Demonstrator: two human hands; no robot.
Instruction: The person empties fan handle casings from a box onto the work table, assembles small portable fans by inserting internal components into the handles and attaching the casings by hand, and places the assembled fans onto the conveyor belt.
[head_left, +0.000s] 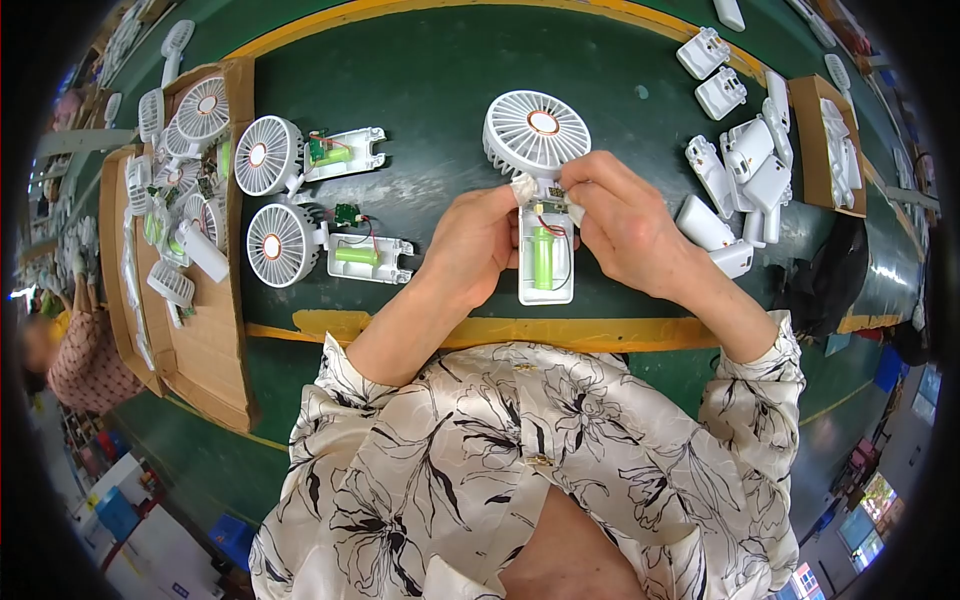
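Observation:
A white handheld fan (pixel 541 133) lies in front of me, its round head away from me and its handle toward me. The handle's housing (pixel 528 291) is uncovered, showing a green battery cell (pixel 543 262) and thin red and black wires. A small circuit board (pixel 552 204) sits at the neck. My left hand (pixel 474 243) is closed around the handle's left side, with a white cover on the thumb tip. My right hand (pixel 627 226) is closed at the right of the neck, its covered thumb and bent fingers by the board; the exact contact is hidden.
Left of my hands lie two more opened fans (pixel 268 154) (pixel 282 246) with batteries showing. Beyond them stands a cardboard box (pixel 215 345) of fans and parts. White handle covers (pixel 748 150) are piled on the right, near a smaller carton (pixel 812 150) and a black cloth (pixel 832 275).

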